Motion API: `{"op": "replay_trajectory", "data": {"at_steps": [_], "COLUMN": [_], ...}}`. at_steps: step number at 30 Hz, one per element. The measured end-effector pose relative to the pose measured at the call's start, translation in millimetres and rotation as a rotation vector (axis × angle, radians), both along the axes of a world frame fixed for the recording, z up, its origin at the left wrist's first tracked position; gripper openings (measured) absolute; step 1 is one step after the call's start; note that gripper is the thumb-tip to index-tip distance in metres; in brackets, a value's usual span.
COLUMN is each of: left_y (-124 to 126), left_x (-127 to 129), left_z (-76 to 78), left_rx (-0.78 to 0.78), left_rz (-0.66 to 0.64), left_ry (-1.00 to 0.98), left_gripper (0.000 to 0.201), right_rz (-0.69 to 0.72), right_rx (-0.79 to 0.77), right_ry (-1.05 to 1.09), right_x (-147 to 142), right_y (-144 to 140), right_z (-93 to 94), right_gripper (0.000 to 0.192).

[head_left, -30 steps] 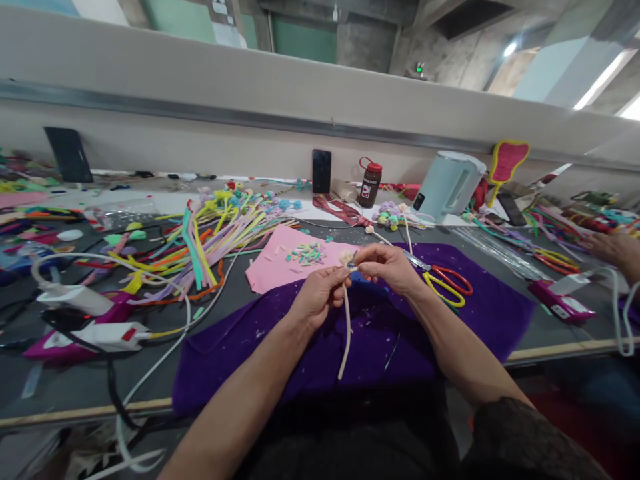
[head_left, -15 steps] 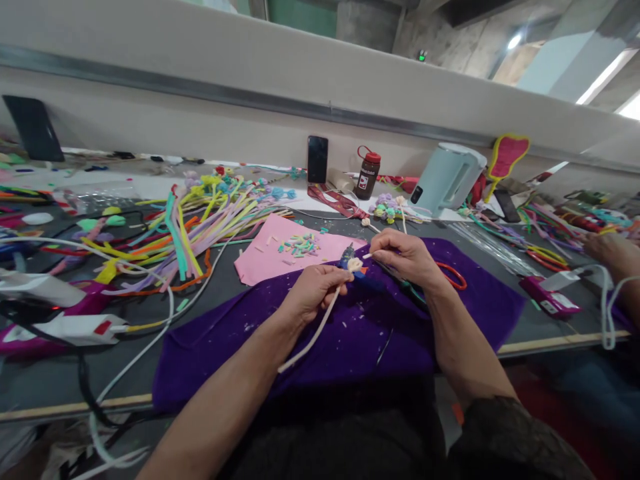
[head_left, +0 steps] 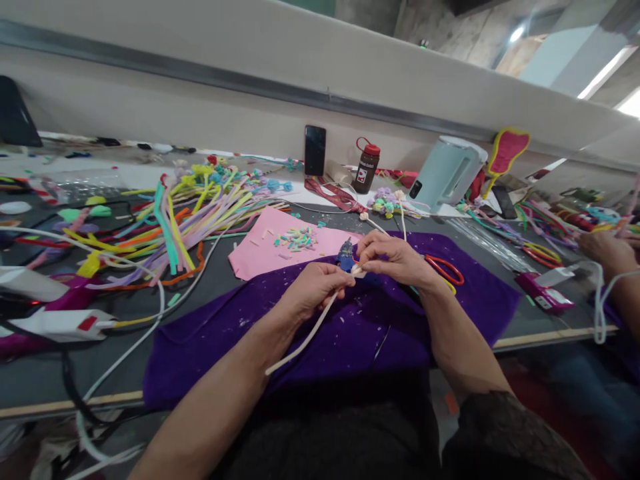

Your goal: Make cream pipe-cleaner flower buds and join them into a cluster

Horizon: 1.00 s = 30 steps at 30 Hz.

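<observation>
My left hand point(head_left: 323, 285) is closed in a pinch on a cream pipe-cleaner flower point(head_left: 358, 271), whose long stem point(head_left: 303, 341) hangs down toward me. On the flower's other side, my right hand point(head_left: 393, 259) presses its fingertips together against the small cream head. Whether it pinches a separate piece is hidden by the fingers. Just behind the flower stands a small blue object with a dark grey tip point(head_left: 345, 252). Beneath both hands lies a purple cloth point(head_left: 210, 340). Red-handled scissors point(head_left: 444, 268) are partly hidden behind my right wrist.
A pink sheet point(head_left: 245, 257) bears several short pastel bits. Pipe cleaners point(head_left: 200, 233) pile up at left beside cables and a power strip point(head_left: 60, 327). A phone point(head_left: 315, 151), a brown bottle point(head_left: 367, 170) and a light-blue jug point(head_left: 447, 175) stand behind. Another person's hand point(head_left: 607, 250) is at right.
My right hand has moved left and closed the small gap to the flower, its fingertips now touching the head. My left hand still pinches the flower. The view has shifted slightly.
</observation>
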State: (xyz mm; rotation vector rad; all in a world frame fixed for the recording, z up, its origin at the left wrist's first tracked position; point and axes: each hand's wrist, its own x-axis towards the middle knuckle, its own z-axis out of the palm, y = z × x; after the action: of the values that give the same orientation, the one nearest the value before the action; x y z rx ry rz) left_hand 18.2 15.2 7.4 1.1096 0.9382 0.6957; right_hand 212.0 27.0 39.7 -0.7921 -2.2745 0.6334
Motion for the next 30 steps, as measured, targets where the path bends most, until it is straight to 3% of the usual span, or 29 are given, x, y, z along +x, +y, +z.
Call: {"op": "replay_trajectory", "data": {"at_steps": [30], "left_y": [-0.9], "left_x": [-0.1], "left_z": [-0.3], "left_rx": [0.007], "left_rz": [-0.027], "left_ry": [0.078], "left_gripper": [0.015], "right_rz": [-0.018], "right_rx": [0.139], "right_ry": [-0.121], "right_x": [-0.4], "right_y": [-0.1], "right_z": [-1.0], "right_gripper": [0.005]}}
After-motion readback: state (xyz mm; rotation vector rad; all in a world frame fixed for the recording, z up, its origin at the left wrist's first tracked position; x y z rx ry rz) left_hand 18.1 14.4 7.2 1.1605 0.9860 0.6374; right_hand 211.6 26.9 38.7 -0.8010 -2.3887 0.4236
